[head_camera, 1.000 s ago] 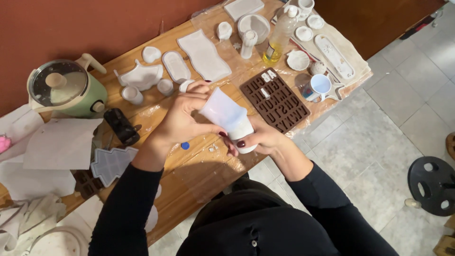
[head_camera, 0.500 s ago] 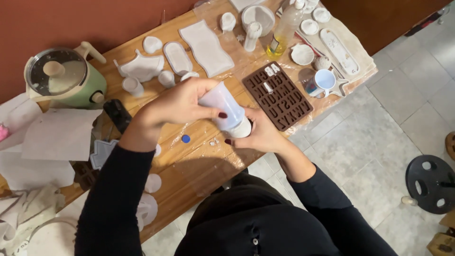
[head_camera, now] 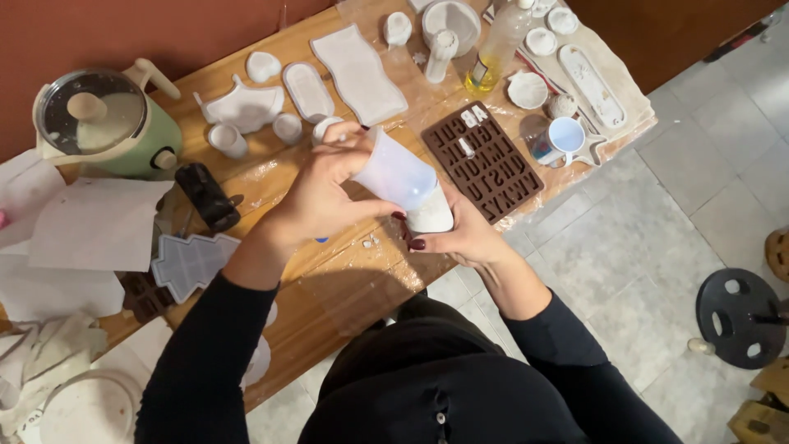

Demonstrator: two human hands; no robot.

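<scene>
The head view looks down on a person at a wooden table [head_camera: 345, 288], both hands closed around a translucent silicone cup [head_camera: 394, 175] tipped on its side above the boards. The left hand [head_camera: 316, 197] wraps over the cup's upper end; the right hand [head_camera: 460, 234] cups its lower end, where a white mass [head_camera: 430, 220] shows, apparently a cast piece sitting partly out of the mould. Judging by that, the release looks under way but unfinished, since most of the white piece remains within the silicone. Just to the right lies a brown letter mould [head_camera: 485, 160], a few cells filled white; finished white casts [head_camera: 359, 72] lie farther back
</scene>
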